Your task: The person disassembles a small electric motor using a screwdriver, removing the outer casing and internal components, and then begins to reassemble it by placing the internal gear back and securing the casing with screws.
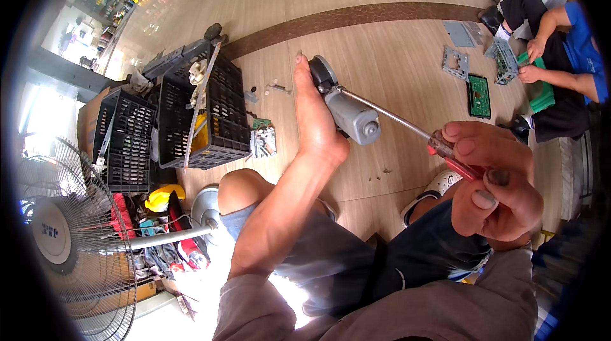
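My left hand (315, 112) holds a small electric motor (355, 118) with a grey cylindrical body and a dark end housing (323, 72), above the floor in the middle of the view. My fingers are mostly hidden behind it. My right hand (493, 188) grips a red-handled screwdriver (458, 163), whose long steel shaft (394, 118) runs up-left to the motor where the dark housing meets the grey body. The exact seat of the tip is too small to tell.
Black crates (216, 112) stand left, above assorted tools (162, 198). A pedestal fan (54, 229) is at lower left. Small parts (264, 140) lie beside the crates. At upper right a co-worker (566, 54) sits holding green material (541, 89), near metal housings (506, 67) and a circuit board (478, 96).
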